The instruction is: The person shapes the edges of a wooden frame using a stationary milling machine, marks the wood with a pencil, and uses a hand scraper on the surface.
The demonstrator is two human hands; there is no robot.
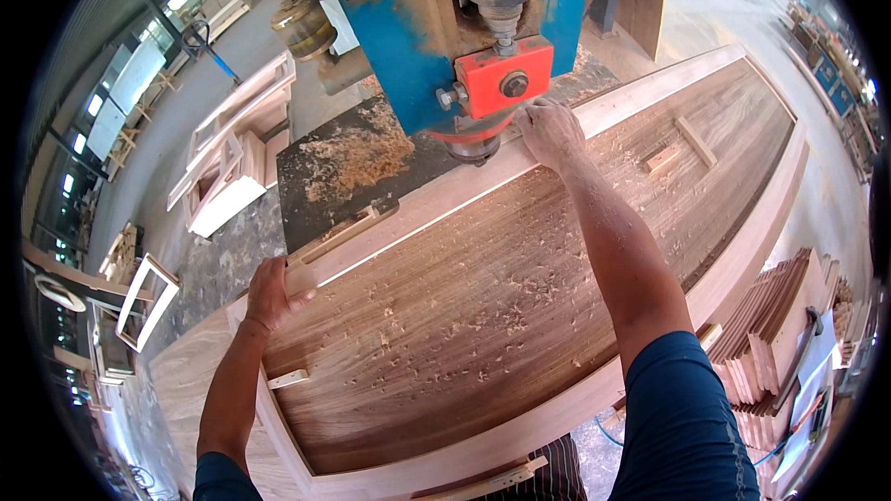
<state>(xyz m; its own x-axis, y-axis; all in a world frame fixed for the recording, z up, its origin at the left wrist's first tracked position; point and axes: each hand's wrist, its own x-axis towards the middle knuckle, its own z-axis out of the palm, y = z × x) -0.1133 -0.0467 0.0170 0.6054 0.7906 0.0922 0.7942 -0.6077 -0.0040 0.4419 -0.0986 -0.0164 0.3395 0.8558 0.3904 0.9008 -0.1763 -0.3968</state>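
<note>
A large wooden framed panel (413, 207) lies slantwise before me, its recessed middle strewn with wood shavings. My left hand (269, 297) grips its far rail near the left corner, thumb spread inward and fingers over the outer edge. My right hand (552, 134) is closed over the same rail farther right, close beside the red clamp block (504, 79) of a blue machine. The machine's round cutter head (475, 147) sits right at the rail, between my hands. My right fingertips are partly hidden.
Shavings are heaped on the dark machine table (297, 190). Two loose wood strips (696, 141) rest on the panel's right part, a small block (290, 378) at its left end. Stacked boards (770, 334) stand at right, pale wooden frames (227, 195) at left.
</note>
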